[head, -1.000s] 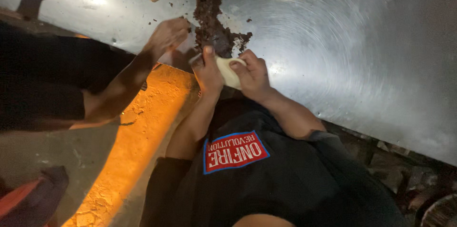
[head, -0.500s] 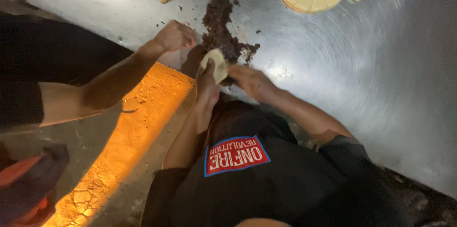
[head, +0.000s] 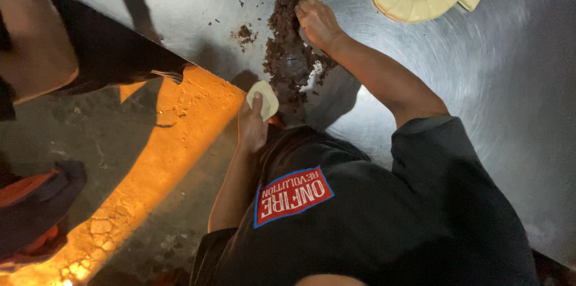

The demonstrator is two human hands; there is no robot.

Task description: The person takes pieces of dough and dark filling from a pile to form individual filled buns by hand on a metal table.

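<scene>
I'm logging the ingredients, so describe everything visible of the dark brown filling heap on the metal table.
The dark brown crumbly filling heap lies loose on the round brushed-metal table, near its edge. It looks moist and clumpy, stretched into a long mound, with small crumbs scattered to its left. The right hand presses its fingers into the far end. The left hand, holding a pale dough piece, is beside the near end.

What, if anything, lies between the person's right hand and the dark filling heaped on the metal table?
Nothing visible. The right hand rests directly on the pile of dark filling, fingers in its top edge. The left hand holds a small disc of dough apart, near the table's edge, clear of that reach.
</scene>
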